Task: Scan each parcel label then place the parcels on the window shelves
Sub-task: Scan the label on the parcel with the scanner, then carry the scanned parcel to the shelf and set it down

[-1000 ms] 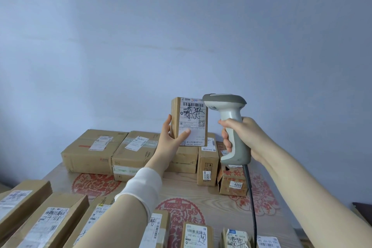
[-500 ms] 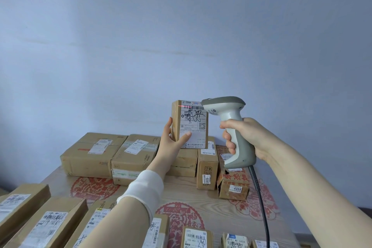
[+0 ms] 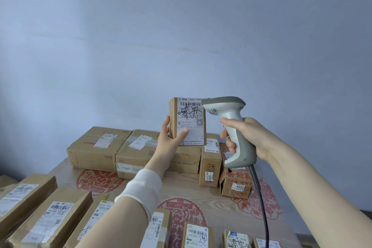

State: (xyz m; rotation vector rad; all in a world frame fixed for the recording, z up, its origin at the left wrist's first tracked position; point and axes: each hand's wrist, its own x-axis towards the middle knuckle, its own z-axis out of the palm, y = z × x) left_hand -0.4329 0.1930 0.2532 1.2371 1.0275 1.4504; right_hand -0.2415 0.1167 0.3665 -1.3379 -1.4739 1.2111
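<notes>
A small brown parcel (image 3: 173, 119) is held up over the tabletop (image 3: 187, 189) by the left hand (image 3: 169, 140), thumb on its white label (image 3: 191, 129). A grey scanner (image 3: 229, 113) is gripped by the right hand (image 3: 248, 137), just beside the barcode (image 3: 190, 104). A box marked 6085 (image 3: 209, 167) and a box marked 4068 (image 3: 236, 186) are seen below.

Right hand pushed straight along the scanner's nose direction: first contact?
Likely the held parcel, near its barcode: the nose of the scanner in the right hand overlaps that edge in view. Depth gap unclear.
</notes>
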